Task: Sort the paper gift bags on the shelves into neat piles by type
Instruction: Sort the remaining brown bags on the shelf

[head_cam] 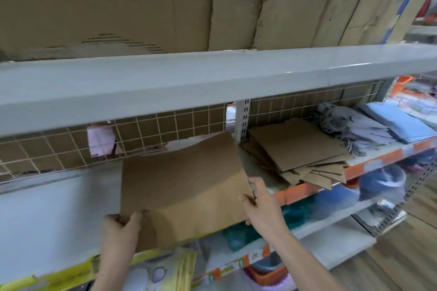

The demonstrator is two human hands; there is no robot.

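I hold a flat brown paper bag (186, 184) over the front of the middle shelf (47, 208), tilted and slightly bent. My left hand (121, 231) grips its lower left corner, thumb on top. My right hand (261, 201) pinches its right edge. To the right on the same shelf lies a fanned, untidy pile of brown paper bags (300, 151). Beyond it sit grey patterned bags (354, 130) with cord handles, then a stack of light blue bags (399, 123).
A wire grid back panel (165, 130) backs the shelf, with a pink item (100, 139) behind it. Flattened cardboard (118, 2) stands on the top shelf. Lower shelves hold teal, orange and yellow goods. Wooden floor lies at the right.
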